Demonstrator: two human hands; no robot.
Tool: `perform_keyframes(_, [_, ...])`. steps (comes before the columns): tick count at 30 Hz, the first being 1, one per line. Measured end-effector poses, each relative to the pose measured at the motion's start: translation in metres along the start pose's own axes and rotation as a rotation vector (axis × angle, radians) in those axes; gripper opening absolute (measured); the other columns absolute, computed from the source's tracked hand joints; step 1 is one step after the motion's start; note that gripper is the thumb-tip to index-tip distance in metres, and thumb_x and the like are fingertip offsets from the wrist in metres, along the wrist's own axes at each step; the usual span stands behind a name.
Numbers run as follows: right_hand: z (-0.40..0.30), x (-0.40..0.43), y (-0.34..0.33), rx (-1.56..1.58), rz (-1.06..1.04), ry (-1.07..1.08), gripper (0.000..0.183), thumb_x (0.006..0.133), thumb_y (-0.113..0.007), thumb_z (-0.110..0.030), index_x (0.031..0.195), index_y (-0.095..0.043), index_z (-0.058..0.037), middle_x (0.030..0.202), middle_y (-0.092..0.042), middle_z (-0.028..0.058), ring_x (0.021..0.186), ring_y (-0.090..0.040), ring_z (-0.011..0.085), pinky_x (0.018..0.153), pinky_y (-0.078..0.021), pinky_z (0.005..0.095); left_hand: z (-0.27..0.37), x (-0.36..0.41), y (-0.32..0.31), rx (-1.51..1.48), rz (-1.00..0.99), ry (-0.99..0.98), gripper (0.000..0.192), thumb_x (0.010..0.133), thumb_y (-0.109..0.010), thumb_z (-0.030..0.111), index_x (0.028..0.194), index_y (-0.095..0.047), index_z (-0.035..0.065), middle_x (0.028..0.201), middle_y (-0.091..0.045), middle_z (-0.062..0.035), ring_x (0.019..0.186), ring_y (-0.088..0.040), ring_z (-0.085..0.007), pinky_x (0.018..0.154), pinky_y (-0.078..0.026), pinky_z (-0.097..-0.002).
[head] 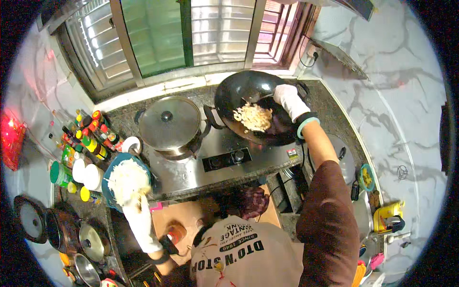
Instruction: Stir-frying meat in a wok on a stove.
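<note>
My right hand [287, 96], in a white glove, grips the handle of a metal cooking utensil [263, 97], probably a spatula or ladle, its head inside the black wok [236, 84]. Pale cooked pieces [254, 117], which look like sliced meat or egg, lie in a heap at the wok's bottom. On the left, my left hand [138, 206], also in a white glove, reaches to the near side of a blue bowl [105, 186] heaped with white shreds or noodles [127, 179]. Its fingers blur into the white heap, so their grip is unclear.
A lidded pan [170, 123] stands left of the wok on the steel cooktop [175, 174]. Sauce bottles [95, 147] and white tubs [94, 177] crowd the left counter. Several pots [92, 242] stand lower left. At right are a small bowl [366, 177] and a yellow jug [389, 215].
</note>
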State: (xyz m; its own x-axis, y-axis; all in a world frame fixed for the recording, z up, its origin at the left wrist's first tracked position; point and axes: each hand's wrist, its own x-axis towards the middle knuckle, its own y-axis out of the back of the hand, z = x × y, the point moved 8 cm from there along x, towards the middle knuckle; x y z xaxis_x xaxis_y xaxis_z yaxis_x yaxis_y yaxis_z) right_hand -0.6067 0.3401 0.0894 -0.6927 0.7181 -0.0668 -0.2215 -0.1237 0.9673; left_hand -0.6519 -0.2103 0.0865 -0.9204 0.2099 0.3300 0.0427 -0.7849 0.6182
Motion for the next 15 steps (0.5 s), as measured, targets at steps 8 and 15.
perform_keyframes(8, [0.034, -0.041, -0.002, 0.022, -0.088, -0.020, 0.024, 0.066, -0.051, -0.024, 0.085, -0.061, -0.0120, 0.087, -0.060, 0.0090, 0.084, -0.057, 0.0238, 0.068, -0.0454, 0.0332, -0.088, -0.036, -0.006, 0.166, -0.003, 0.073, 0.016, 0.072, -0.049, 0.008, 0.083, -0.061, 0.0049, 0.059, -0.053, -0.0172, 0.049, -0.051, -0.0266, 0.049, -0.040, -0.0341])
perform_keyframes(15, [0.040, -0.060, 0.024, 0.084, -0.089, -0.169, 0.025, 0.066, -0.050, -0.025, 0.083, -0.062, -0.0114, 0.082, -0.060, 0.0100, 0.080, -0.058, 0.0236, 0.066, -0.0448, 0.0326, -0.093, -0.016, -0.017, 0.279, -0.044, 0.116, 0.022, 0.075, -0.050, 0.012, 0.093, -0.057, -0.0005, 0.077, -0.059, -0.0186, 0.068, -0.058, -0.0245, 0.064, -0.044, -0.0301])
